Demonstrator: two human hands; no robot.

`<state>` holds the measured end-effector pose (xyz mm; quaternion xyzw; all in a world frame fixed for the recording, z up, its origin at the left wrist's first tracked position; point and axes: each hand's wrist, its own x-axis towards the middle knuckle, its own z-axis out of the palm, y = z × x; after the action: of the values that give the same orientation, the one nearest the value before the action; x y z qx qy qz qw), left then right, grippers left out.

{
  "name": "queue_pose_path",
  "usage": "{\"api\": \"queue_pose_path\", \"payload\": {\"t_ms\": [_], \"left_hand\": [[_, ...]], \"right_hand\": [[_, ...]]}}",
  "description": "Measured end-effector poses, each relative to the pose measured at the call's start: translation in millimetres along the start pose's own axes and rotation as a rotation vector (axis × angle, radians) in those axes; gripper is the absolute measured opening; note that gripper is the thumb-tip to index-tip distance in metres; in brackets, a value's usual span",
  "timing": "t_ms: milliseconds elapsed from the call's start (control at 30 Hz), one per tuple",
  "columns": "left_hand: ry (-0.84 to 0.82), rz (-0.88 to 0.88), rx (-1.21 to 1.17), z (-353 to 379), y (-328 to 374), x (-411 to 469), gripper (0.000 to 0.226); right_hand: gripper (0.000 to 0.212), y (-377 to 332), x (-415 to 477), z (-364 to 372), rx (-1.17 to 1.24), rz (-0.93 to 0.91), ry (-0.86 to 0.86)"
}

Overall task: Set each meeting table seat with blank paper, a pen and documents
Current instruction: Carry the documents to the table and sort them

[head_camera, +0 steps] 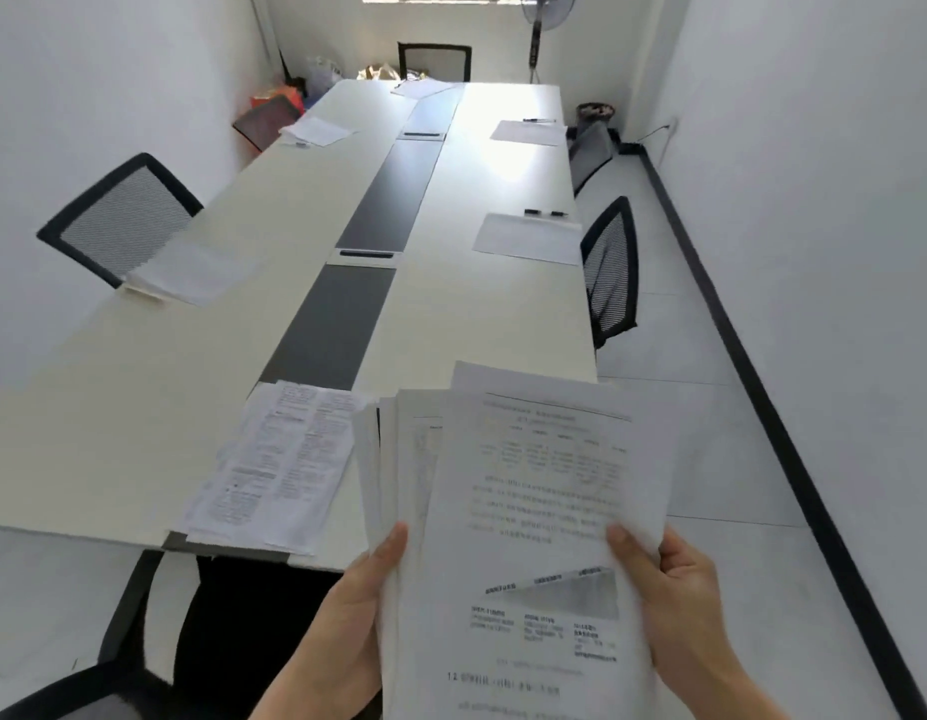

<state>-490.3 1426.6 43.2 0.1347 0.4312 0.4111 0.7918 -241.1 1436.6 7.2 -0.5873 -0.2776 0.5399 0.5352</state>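
My left hand (347, 610) and right hand (679, 600) grip the documents (529, 485) at the near end; the blank paper (529, 239) lies far right, nearer my right.

A fanned stack of printed paper documents (529, 511) hangs over the long white counter's (165, 381) near right corner. Left of it, creased printed sheets (274, 465) lie at the near edge. Farther along the right side lies a blank white sheet (529, 240), a black pen (534, 212) just beyond it.
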Motion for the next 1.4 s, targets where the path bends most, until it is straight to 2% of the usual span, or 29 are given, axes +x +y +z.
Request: {"api": "queue_pose_path", "payload": {"t_ms": [67, 167, 267, 367, 500, 667, 833, 900, 967, 1100, 1233, 1400], "left_hand": [[-0.013, -0.046, -0.016, 36.2, -22.7, 14.4, 0.072], [0.051, -0.095, -0.001, 79.3, -56.5, 40.7, 0.053], [0.107, -0.136, 0.043, 120.6, -79.6, 63.3, 0.052], [0.166, -0.102, 0.119, 151.4, -91.0, 89.0, 0.051], [0.096, -0.062, 0.220, 179.0, -86.3, 130.9, 0.037], [-0.021, -0.077, 0.228, 208.3, -67.0, 195.5, 0.042], [-0.122, -0.118, 0.222, 249.2, -45.0, 251.4, 0.055], [-0.126, -0.095, 0.239, 263.3, -38.1, 270.5, 0.066], [-0.124, -0.100, 0.241, 275.1, -33.2, 289.2, 0.068], [-0.097, -0.156, 0.189, 298.7, -32.3, 326.4, 0.077], [-0.043, -0.197, 0.090, 332.6, -35.8, 365.8, 0.071], [0.024, -0.193, -0.050, 385.7, -38.2, 410.5, 0.074]], "right_hand": [[0.014, -2.8, 6.5, -41.3, 0.010, -0.034, 0.078], [0.015, -7.5, 13.0, -97.9, -0.004, -0.107, 0.209], [0.010, -15.4, 19.7, -145.0, -0.024, -0.153, 0.367], [0.011, -21.1, 34.9, -178.2, 0.005, -0.150, 0.456], [0.014, -30.2, 67.8, -201.7, 0.147, -0.086, 0.499], [0.011, -58.8, 123.9, -218.2, 0.225, -0.021, 0.458], [0.012, -103.5, 180.2, -236.5, 0.180, -0.060, 0.453], [0.014, -115.1, 200.7, -243.7, 0.190, -0.070, 0.452], [0.014, -123.8, 222.3, -250.7, 0.220, -0.044, 0.434], [0.018, -137.8, 272.5, -269.2, 0.294, 0.106, 0.307], [0.035, -156.9, 338.6, -296.2, 0.301, 0.183, 0.187], [0.021, -198.4, 425.9, -321.0, 0.257, 0.208, 0.041]]}}
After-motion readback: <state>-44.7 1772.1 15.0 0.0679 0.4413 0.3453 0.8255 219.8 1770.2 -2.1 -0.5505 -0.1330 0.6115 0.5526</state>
